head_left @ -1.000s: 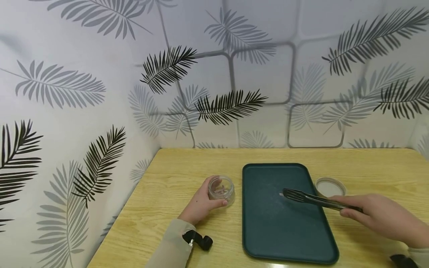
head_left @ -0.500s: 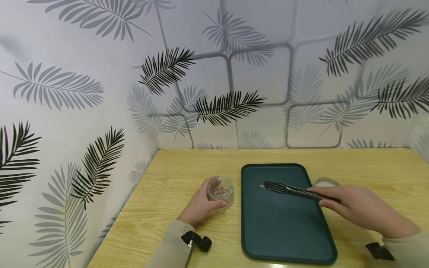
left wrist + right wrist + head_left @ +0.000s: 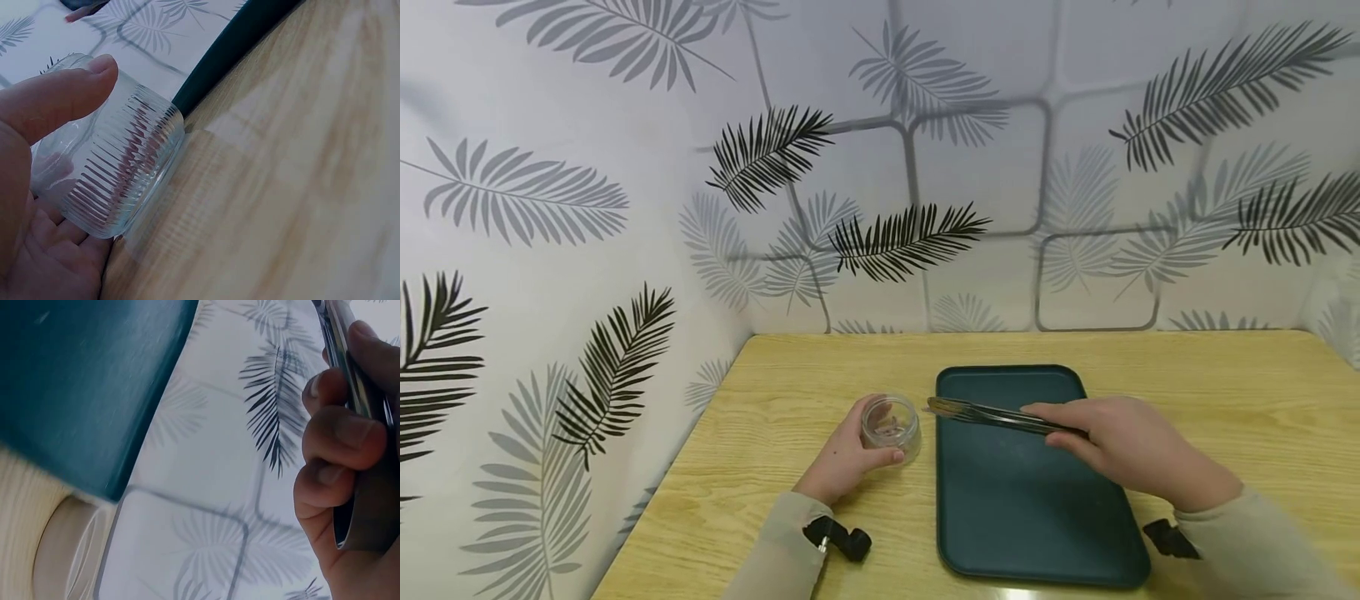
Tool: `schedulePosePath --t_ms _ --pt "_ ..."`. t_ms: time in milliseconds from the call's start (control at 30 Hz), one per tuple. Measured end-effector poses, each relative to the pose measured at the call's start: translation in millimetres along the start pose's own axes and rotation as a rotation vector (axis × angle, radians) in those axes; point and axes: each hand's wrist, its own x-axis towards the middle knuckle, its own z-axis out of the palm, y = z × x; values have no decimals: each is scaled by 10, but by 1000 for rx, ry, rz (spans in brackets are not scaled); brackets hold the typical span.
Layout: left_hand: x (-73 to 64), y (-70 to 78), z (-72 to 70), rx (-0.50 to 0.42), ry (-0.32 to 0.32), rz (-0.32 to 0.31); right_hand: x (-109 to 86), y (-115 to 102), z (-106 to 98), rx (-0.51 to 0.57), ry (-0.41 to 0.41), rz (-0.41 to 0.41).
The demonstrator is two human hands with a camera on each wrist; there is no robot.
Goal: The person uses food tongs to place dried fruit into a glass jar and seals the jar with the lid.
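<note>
My left hand (image 3: 844, 462) holds a clear ribbed glass jar (image 3: 901, 437) at its side, thumb and fingers around it. The jar is uncovered and stands on the table; small reddish pieces (image 3: 134, 156) lie in its bottom. My right hand (image 3: 1131, 446) grips metal tongs (image 3: 1000, 417) closed above the dark green tray (image 3: 1037, 517). Their tips reach past the tray's left edge, close to the jar's mouth. A small pinkish piece (image 3: 78, 12) sticks out from the tips in the left wrist view.
A round pale lid (image 3: 65, 550) lies beside the tray, seen in the right wrist view; my right hand hides it in the head view. The wooden table (image 3: 820, 358) meets a leaf-patterned wall covering (image 3: 865, 208) at the back and left.
My right hand has moved left with the tongs, carrying their tips and the pinkish piece across the tray toward the jar. My left hand has stayed in place around the jar.
</note>
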Motion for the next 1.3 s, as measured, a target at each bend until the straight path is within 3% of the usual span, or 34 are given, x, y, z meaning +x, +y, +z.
schedulePosePath --t_ms 367,633,833,1300 --pt "4 0 6 -35 -18 -6 301 -260 169 -41 78 -32" --pt "5 7 11 19 6 -18 380 -340 236 -32 77 4" --pt "8 16 14 -17 -12 1 344 -326 229 -3 57 45" --pt "8 -26 -3 24 -3 0 74 -78 185 0 -13 211"
